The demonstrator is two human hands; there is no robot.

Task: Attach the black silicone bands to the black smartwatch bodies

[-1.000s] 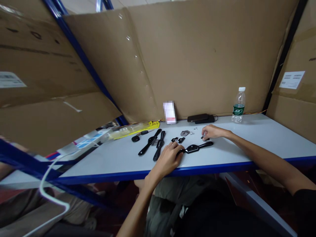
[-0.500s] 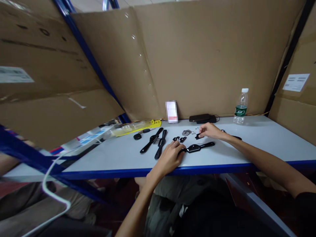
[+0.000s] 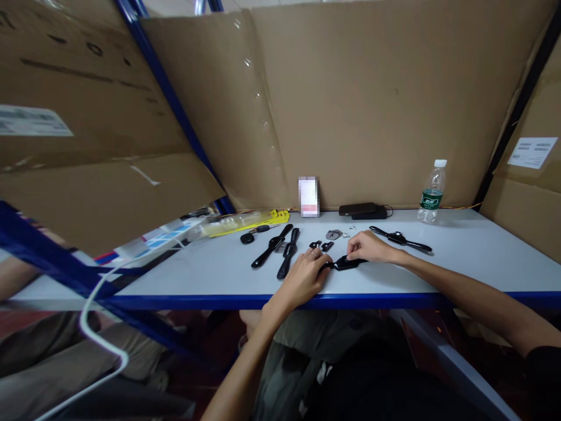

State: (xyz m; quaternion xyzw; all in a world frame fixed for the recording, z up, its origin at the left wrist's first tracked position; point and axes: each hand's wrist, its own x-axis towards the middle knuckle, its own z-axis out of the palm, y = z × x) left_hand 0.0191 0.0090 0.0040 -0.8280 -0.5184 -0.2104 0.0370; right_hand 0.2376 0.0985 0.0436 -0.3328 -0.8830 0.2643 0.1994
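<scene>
Head view: a person sits at a white table (image 3: 460, 257) with a blue front edge, cardboard walls behind and at both sides.
Left hand (image 3: 302, 278): lies on the table near its front edge, fingers curled down beside the left end of a black watch (image 3: 342, 264); whether its grip closes on the strap cannot be told.
Right hand (image 3: 368, 247): rests over the right end of the same watch, fingers bent down onto it; the grip looks narrow, but an actual pinch cannot be made out.
Black watch: lies flat on the table between the two hands, close to the front edge, touched by the right hand.
Left of the hands: two more black watches (image 3: 280, 251) lie side by side, straps stretched out, with a small round black part (image 3: 246, 238) and a yellow packet (image 3: 245, 222) beyond them.
Behind the hands: small black pieces (image 3: 321, 245) and a grey plate (image 3: 333, 234).
Right of the hands: another black strap piece (image 3: 401, 239) lies apart.
Back edge: a dark flat box (image 3: 362, 209) and a water bottle (image 3: 432, 192) with a green label, standing upright.
</scene>
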